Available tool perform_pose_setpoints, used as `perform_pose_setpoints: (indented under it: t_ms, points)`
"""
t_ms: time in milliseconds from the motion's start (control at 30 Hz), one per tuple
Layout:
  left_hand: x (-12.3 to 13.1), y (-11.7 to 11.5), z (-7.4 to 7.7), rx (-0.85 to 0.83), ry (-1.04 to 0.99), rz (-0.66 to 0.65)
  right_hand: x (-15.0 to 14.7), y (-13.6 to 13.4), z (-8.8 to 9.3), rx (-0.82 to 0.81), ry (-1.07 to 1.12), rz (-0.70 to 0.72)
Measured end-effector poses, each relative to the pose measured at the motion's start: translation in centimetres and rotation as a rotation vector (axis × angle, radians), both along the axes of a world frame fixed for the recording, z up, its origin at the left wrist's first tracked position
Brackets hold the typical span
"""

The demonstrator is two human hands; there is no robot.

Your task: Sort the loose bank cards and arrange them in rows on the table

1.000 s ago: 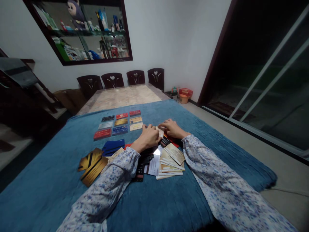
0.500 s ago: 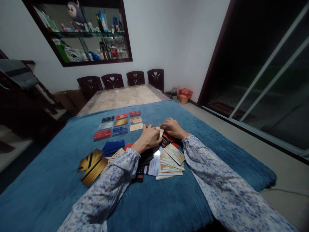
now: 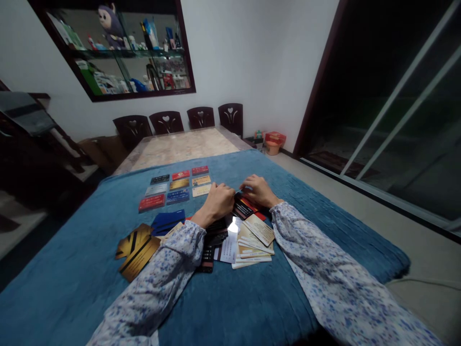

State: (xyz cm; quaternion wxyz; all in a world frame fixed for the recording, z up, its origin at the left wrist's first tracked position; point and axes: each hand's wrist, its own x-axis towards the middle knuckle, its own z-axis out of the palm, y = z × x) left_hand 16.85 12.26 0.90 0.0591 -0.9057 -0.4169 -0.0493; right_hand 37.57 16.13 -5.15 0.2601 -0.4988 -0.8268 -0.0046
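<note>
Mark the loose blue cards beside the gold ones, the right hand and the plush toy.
Loose blue cards [image 3: 167,219]: head view, middle of the group.
Right hand [image 3: 258,191]: head view, back of hand.
Plush toy [image 3: 114,27]: head view, purple middle.

Dim, cool light lies over the blue cloth [image 3: 248,298], and the wall [image 3: 259,62] beyond it looks greyish. The glass door [image 3: 403,125] to the cloth's right is nearly black; shadow swallows detail to the cloth's left. One hard glare (burnt out to white) sits on a pale card [image 3: 225,251] atop the cloth. Wide-angle stretching slants the cabinet [image 3: 190,77] beyond it, and small print is too soft to read
</note>
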Motion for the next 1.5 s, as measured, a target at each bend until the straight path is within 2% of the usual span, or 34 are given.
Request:
perform_pose_setpoints:
  t_ms: [267,567,867,1100,1267,1500]
  points:
    - [-1.4,1.7,-0.5,-0.002,-0.057,0.073,-0.3,-0.1,0.3,0.013,0.002,-0.022]
    - [-2.0,2.5,-1.4,0.018,-0.092,0.127,-1.1,-0.6,0.5,0.036,0.032,-0.068]
    - [-1.7,2.0,-1.3,0.037,-0.038,0.151,-1.7,-1.1,0.8,0.039,-0.058,-0.139]
    - [-1.3,1.5,-1.5,-0.029,-0.014,0.230,-1.9,-0.9,-0.2,0.017,-0.104,-0.148]
    - [-1.3,1.5,-1.8,-0.052,-0.050,0.234,-2.2,-0.6,-0.6,0.010,-0.110,-0.144]
    - [-1.4,1.8,-1.9,-0.030,-0.127,0.243,-2.5,-0.8,0.1,0.018,-0.080,-0.146]
